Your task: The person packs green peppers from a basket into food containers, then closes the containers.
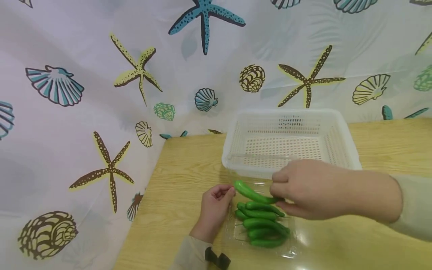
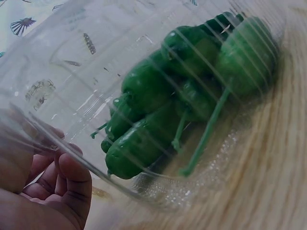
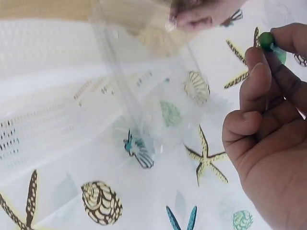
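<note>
A clear plastic container stands on the table with several green chili peppers lying in it. At its far left corner, my left hand pinches the rim; the left wrist view shows that hand's fingers curled at the clear wall. One green chili pepper is held over the container's far part by my right hand, which pinches it at its right end. In the right wrist view only a small green tip of it shows between thumb and fingers.
A white perforated plastic basket stands just behind the container, near the wall side. Wood-grain table surface lies to the left and right. A curtain with starfish and shells hangs behind and at left.
</note>
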`<action>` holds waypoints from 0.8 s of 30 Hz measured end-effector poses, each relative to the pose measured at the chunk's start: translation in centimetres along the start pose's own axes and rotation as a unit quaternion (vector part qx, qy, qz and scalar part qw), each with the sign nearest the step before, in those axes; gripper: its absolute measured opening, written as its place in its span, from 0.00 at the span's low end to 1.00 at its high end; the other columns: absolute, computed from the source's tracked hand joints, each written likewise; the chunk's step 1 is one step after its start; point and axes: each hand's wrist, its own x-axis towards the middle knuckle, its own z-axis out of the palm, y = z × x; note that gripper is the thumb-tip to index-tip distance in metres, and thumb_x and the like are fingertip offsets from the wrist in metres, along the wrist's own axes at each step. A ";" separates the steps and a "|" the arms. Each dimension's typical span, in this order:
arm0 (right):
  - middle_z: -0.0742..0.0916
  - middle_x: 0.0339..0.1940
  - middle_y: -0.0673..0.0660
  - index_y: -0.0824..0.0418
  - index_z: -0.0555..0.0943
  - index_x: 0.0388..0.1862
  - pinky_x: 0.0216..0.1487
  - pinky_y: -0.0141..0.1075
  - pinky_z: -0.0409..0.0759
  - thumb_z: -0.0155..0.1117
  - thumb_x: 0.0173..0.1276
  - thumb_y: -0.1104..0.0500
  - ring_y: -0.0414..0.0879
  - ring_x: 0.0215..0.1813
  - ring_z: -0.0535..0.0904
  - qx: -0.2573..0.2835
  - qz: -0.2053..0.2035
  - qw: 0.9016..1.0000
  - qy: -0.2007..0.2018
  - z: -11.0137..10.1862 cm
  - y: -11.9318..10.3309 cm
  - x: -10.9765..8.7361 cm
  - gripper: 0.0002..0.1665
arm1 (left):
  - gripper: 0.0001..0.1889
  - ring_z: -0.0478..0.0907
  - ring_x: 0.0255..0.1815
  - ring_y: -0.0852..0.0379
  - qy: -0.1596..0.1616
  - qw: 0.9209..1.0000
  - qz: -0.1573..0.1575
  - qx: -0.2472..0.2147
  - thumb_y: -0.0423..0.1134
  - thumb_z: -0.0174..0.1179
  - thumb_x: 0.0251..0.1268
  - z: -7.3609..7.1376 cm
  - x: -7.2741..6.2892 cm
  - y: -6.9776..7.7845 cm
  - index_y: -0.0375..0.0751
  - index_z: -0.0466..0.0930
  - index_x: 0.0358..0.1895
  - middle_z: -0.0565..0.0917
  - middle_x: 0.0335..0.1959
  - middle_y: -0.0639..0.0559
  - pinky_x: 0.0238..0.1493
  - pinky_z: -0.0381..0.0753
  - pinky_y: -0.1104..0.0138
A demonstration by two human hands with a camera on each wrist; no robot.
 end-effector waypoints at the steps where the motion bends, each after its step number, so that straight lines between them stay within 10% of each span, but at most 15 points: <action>1: 0.74 0.26 0.38 0.47 0.77 0.30 0.26 0.30 0.72 0.76 0.61 0.51 0.34 0.25 0.66 -0.009 -0.008 1.000 0.001 0.8 -0.8 -0.3 0.13 | 0.09 0.75 0.27 0.65 0.001 1.000 0.001 -0.001 0.35 0.67 0.71 0.0 0.0 0.0 0.32 0.86 0.46 0.88 0.37 0.47 0.27 0.77 0.76; 11: 0.73 0.25 0.37 0.46 0.77 0.29 0.26 0.27 0.63 0.76 0.60 0.47 0.32 0.25 0.61 -0.003 -0.003 0.998 -0.056 6.9 -4.4 -2.8 0.14 | 0.09 0.76 0.27 0.64 0.005 1.000 0.017 -0.004 0.34 0.68 0.70 -0.2 0.0 0.0 0.31 0.86 0.45 0.88 0.34 0.50 0.27 0.77 0.76; 24: 0.75 0.26 0.37 0.46 0.79 0.30 0.29 0.28 0.70 0.75 0.62 0.47 0.30 0.27 0.65 0.025 0.040 0.996 -0.070 9.6 -4.5 -3.5 0.12 | 0.09 0.75 0.26 0.64 0.006 1.000 0.015 -0.009 0.35 0.68 0.70 -0.1 -0.1 -0.1 0.31 0.86 0.45 0.88 0.35 0.47 0.26 0.76 0.75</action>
